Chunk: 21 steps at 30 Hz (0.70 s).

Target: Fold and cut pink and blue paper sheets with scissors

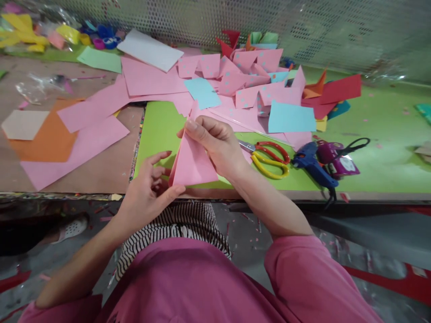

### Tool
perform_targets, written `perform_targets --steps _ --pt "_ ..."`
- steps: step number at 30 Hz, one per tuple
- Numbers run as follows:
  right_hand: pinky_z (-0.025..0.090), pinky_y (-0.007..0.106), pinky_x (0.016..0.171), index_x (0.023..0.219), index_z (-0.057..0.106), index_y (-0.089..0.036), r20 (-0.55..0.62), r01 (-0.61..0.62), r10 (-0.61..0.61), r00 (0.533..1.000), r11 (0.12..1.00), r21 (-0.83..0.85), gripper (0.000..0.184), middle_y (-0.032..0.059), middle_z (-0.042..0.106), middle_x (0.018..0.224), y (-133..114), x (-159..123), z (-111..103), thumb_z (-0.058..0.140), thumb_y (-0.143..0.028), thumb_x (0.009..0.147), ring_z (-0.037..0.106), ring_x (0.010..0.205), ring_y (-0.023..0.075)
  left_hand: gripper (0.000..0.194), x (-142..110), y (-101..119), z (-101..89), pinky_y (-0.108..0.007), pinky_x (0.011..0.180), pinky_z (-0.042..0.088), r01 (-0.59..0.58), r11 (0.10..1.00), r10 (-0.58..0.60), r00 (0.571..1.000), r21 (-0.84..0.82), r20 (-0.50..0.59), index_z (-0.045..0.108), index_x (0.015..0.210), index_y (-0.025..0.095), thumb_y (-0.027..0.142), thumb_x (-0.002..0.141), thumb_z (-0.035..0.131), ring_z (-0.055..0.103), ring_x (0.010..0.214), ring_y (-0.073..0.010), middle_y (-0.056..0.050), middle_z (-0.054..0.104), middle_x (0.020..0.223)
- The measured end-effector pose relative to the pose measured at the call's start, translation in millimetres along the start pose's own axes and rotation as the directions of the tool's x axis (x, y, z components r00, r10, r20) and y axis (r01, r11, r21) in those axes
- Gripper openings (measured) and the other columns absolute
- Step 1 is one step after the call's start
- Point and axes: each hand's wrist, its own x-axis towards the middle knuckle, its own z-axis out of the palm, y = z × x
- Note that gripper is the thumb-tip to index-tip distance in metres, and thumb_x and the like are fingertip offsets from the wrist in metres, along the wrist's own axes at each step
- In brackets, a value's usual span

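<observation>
My right hand (218,143) is closed on a folded pink sheet of paper (193,163), pinching it near its pointed top between thumb and fingers. The paper narrows upward and widens toward the table's front edge, with folded layers showing at its left side. My left hand (153,181) is at the lower left of the paper, its fingers loosely bent and apart. Its thumb tip meets the paper's bottom corner. Just right of my right hand lie scissors (271,159) with one red and one yellow handle loop.
A blue glue gun (314,166) and a purple device (336,159) with a black strap lie at right. Behind are folded pink dotted pieces (232,83), light blue sheets (292,117) and red paper (341,89). Orange paper (54,139) lies left. A perforated panel (188,22) stands behind.
</observation>
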Motion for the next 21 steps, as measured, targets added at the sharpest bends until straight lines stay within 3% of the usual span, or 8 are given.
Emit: perform_targets --steps 4,7,13,21 --pt "0.045 0.025 0.068 0.069 0.052 -0.021 -0.021 0.058 -0.059 0.998 0.997 -0.042 0.042 -0.0008 0.061 0.081 2 0 0 0.067 -0.055 0.089 0.062 0.086 0.0136 0.052 5 9 1.2 -0.033 0.078 0.063 0.042 0.996 -0.04 0.999 -0.077 0.029 0.056 0.132 0.018 0.044 0.089 0.071 0.074 0.098 -0.0223 -0.013 0.074 0.118" --pt "0.046 0.025 0.067 0.069 0.051 -0.022 -0.041 0.054 -0.058 0.997 0.996 -0.072 0.043 -0.0002 0.061 0.082 4 1 0 0.067 -0.057 0.089 0.063 0.088 0.0148 0.038 8 17 1.0 -0.033 0.087 0.063 0.021 0.998 -0.02 1.0 -0.053 0.023 0.067 0.119 0.018 0.044 0.091 0.068 0.074 0.1 -0.0216 -0.01 0.076 0.115" --pt "0.047 0.027 0.072 0.072 0.054 -0.021 -0.068 0.069 -0.076 0.995 0.993 -0.097 0.042 -0.0003 0.063 0.084 5 1 0 0.064 -0.058 0.091 0.062 0.091 0.0151 0.023 8 27 4.7 -0.025 0.065 0.059 0.012 0.987 0.004 0.995 0.16 -0.095 0.075 0.094 0.022 0.041 0.091 0.064 0.071 0.073 -0.0158 -0.002 0.077 0.082" --pt "0.05 0.03 0.08 0.071 0.054 -0.022 -0.045 0.107 -0.111 0.993 0.991 -0.084 0.039 -0.0002 0.061 0.082 7 0 2 0.064 -0.054 0.092 0.064 0.095 0.017 0.017 7 26 5.3 -0.023 0.057 0.052 0.017 0.986 0.005 0.991 0.168 -0.131 0.074 0.086 0.023 0.037 0.089 0.064 0.066 0.063 -0.0135 0.002 0.075 0.073"
